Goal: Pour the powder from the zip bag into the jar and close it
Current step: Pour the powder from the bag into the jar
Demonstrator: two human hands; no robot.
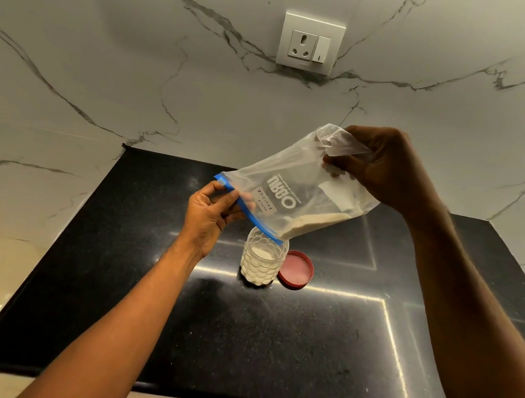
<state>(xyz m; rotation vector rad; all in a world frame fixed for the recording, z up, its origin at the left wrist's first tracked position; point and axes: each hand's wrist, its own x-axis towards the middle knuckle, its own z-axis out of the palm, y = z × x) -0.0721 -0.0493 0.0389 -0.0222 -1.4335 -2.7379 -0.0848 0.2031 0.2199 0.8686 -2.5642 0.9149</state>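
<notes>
Forearms reach in from the near edge over a black speckled stone counter (155, 316). Past them, near the counter's middle, stands a clear ribbed plastic jar (262, 264), open-topped and partly filled with white powder. A red round lid (296, 270) lies just right of the jar, touching or nearly touching its side, inner face up.

Left hand (212, 218), above and left of the jar: fingers curled, thumb and fingertips pinching the upper end of the blue zip strip on a clear plastic zip bag (300, 186). The strip's lower end hangs over the jar's mouth.

The bag is tilted, long axis running from upper right down to lower left, its mouth pointing down at the jar. Pale powder (313, 224) is banked along its lower edge, sloping toward the mouth. Upside-down print and a handwritten label show on its face.

Right hand (387, 168), above and right of the jar: fingers closed, bunching the bag's bottom corner and holding it high.

Beyond the jar, a white marble wall with a white socket plate (311, 44).
</notes>
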